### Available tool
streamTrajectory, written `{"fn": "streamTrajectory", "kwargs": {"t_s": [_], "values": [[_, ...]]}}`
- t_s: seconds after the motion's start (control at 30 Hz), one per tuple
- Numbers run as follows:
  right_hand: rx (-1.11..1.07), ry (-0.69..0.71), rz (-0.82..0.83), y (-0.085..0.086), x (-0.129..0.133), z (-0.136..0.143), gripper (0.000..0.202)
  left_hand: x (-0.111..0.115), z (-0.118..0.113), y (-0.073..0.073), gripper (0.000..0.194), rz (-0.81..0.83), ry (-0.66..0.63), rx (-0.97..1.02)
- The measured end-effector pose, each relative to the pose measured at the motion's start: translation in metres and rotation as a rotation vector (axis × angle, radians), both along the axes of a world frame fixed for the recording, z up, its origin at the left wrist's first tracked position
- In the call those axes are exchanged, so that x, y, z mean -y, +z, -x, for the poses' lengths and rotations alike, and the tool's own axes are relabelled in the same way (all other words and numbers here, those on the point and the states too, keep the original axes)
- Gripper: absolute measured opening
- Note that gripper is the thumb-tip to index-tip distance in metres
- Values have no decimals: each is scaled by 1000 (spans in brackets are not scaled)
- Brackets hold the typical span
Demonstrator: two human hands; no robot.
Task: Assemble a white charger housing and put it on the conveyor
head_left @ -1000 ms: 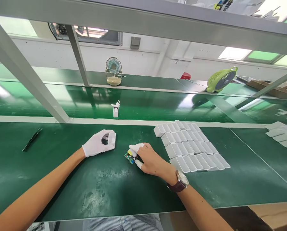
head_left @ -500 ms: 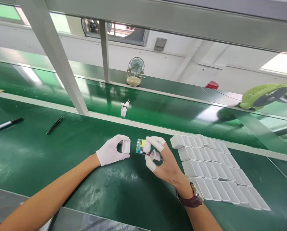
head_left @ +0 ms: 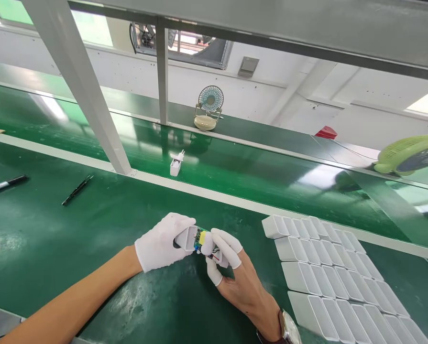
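Note:
In a white glove, my left hand (head_left: 163,241) is closed around a small white plastic housing (head_left: 187,238), its open end turned to the right. My right hand (head_left: 231,260), with white covers on the fingers, pinches a green circuit board (head_left: 198,238) that carries a yellow component and a white part, with wires and another white piece behind it. The board's left edge is at the mouth of the housing; how far inside it reaches I cannot tell. Rows of similar white housings (head_left: 328,282) stand to the right of my right hand.
A white plug piece (head_left: 176,163) lies on the green belt behind the bench edge. Black tweezers (head_left: 77,190) and a marker pen (head_left: 5,185) lie at the left. A grey post (head_left: 88,91) rises behind them. A small fan (head_left: 209,107) and a green fan (head_left: 411,155) stand farther back.
My hands have come together, bringing the circuit board from a gap away up to the housing's open end. The housing is now turned toward the board. The view has shifted slightly.

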State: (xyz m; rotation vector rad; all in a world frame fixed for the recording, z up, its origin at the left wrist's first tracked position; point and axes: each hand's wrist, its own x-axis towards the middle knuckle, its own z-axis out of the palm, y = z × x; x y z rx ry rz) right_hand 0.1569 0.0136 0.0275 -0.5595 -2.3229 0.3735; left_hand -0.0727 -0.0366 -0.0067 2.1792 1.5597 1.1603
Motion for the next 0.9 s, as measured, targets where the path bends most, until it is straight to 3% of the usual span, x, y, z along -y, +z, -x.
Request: {"fn": "streamTrajectory", "kwargs": {"t_s": [0.2, 0.9], "values": [[23, 4, -40, -2, 0, -1, 62, -1, -4, -4, 55, -13, 13, 2], [56, -18, -99, -5, 4, 9, 68, -1, -6, -7, 54, -73, -32, -16]]}}
